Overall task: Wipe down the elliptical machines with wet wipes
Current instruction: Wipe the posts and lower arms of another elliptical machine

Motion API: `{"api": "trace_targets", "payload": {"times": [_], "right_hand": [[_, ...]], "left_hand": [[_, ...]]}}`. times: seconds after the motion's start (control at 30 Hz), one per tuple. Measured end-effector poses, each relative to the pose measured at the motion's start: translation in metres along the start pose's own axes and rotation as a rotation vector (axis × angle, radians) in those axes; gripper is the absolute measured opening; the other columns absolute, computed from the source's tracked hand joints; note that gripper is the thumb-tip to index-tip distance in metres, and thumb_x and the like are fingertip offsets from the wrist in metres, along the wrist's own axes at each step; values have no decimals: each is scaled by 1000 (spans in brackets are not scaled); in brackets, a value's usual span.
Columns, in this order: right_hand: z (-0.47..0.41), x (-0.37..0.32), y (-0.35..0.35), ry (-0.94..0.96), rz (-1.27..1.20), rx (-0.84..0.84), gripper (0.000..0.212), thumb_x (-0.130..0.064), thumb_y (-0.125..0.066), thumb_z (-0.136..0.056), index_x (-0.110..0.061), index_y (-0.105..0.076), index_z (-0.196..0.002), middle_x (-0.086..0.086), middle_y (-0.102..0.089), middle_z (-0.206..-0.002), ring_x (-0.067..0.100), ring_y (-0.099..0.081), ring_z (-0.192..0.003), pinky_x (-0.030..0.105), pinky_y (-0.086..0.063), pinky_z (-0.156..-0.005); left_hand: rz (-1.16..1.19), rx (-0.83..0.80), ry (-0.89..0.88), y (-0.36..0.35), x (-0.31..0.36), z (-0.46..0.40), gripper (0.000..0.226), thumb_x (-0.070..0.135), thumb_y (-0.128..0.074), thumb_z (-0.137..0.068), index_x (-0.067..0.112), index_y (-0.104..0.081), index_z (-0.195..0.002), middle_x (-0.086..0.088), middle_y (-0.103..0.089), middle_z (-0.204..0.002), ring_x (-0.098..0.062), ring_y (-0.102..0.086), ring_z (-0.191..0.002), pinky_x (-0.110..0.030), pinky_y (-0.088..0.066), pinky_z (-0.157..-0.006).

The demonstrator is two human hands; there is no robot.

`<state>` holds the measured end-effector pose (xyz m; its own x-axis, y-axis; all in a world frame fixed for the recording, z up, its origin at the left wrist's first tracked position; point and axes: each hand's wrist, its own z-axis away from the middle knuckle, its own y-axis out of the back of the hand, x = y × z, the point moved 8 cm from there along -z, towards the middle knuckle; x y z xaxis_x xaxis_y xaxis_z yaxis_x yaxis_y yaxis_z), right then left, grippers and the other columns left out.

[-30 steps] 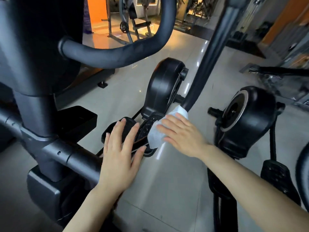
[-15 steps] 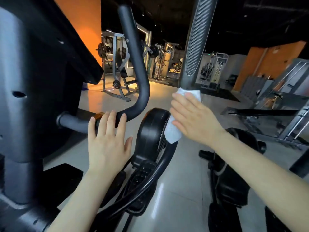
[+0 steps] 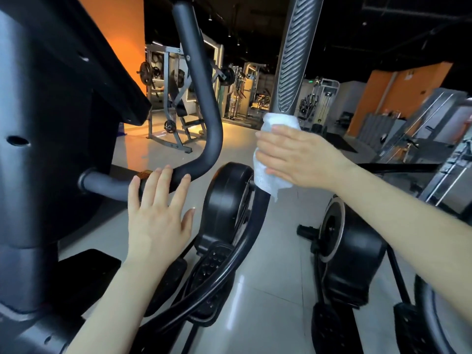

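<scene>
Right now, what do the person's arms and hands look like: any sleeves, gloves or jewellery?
Both forearms are bare as far as the frame shows, with no sleeve in view. The left hand and right hand wear no gloves. No rings, watch or bracelet show on the fingers or wrists, and no markings are visible.

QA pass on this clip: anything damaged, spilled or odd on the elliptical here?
Nothing stands out. The right hand holds the white wipe around the moving handle bar just below its ribbed grip; the left hand is open near the curved fixed handlebar. The floor shows glare, no visible spill.
</scene>
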<state>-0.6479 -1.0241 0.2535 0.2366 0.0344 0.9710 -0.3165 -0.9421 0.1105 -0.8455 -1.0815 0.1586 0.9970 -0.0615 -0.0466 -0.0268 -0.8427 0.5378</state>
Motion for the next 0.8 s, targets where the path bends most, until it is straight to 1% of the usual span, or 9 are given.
{"api": "trace_targets", "payload": {"times": [0.13, 0.23, 0.3, 0.4, 0.5, 0.57, 0.67, 0.73, 0.8], "right_hand": [[6, -17, 2, -19, -10, 38, 41, -32, -35, -106, -6, -61, -124, 11, -60, -132, 27, -47, -135, 42, -22, -119], [10, -35, 1, 189, -40, 48, 36, -25, -45, -98, -8, -60, -126, 11, -57, -136, 26, -44, -137, 41, -21, -119], [4, -11, 6, 264, -46, 56, 36, -15, -40, -97, -6, -57, -127, 12, -56, -137, 27, -44, -136, 40, -21, -120], [-11, 46, 13, 249, -2, 95, 42, -6, -22, -102, -4, -53, -129, 14, -56, -136, 28, -45, -135, 39, -19, -121], [-20, 80, 21, 231, 23, 126, 45, -10, -17, -107, -1, -56, -126, 17, -60, -130, 31, -50, -131, 41, -21, -120], [-24, 87, 26, 202, -6, 140, 39, -9, -25, -106, 0, -58, -124, 18, -61, -128, 32, -53, -128, 42, -24, -119], [-20, 85, 32, 172, -14, 160, 32, -6, -47, -98, -1, -58, -128, 17, -58, -135, 31, -51, -131, 45, -25, -119], [-18, 96, 38, 107, -14, 171, 35, -5, -49, -96, -2, -57, -130, 16, -56, -138, 31, -50, -132, 45, -20, -119], [-20, 124, 47, -4, 5, 226, 34, -3, -44, -98, -3, -58, -129, 15, -57, -137, 31, -50, -131, 45, -20, -118]], "left_hand": [[-6, 43, 11, -3, 4, -1, 56, 29, -56, -87, 9, -53, -140, -31, -48, -138, -45, -44, -128, -64, -20, -110], [4, 37, 24, -5, 5, -1, 58, 29, -57, -86, 10, -52, -141, -32, -48, -136, -46, -44, -127, -66, -21, -108], [59, 30, 66, -4, 5, -3, 58, 32, -57, -85, 11, -54, -139, -31, -49, -136, -46, -45, -127, -67, -22, -108], [275, 86, 201, 11, 9, -12, 57, 37, -55, -86, 11, -55, -138, -25, -50, -138, -42, -47, -128, -67, -20, -109], [471, 179, 74, 35, 51, -28, 51, 31, -56, -89, 14, -53, -138, -16, -47, -145, -34, -44, -134, -59, -16, -115], [620, 213, -9, 47, 79, -43, 47, 29, -52, -92, 15, -54, -137, -11, -47, -145, -28, -42, -136, -52, -19, -116], [763, 255, -29, 54, 102, -67, 45, 26, -51, -94, 11, -55, -136, -9, -49, -144, -25, -42, -136, -52, -26, -116], [798, 326, -33, 62, 110, -82, 44, 23, -49, -95, 6, -55, -135, -12, -49, -144, -28, -42, -136, -55, -29, -114], [865, 394, -37, 74, 112, -104, 44, 21, -48, -97, 2, -52, -137, -15, -46, -146, -30, -41, -138, -56, -31, -113]]}}
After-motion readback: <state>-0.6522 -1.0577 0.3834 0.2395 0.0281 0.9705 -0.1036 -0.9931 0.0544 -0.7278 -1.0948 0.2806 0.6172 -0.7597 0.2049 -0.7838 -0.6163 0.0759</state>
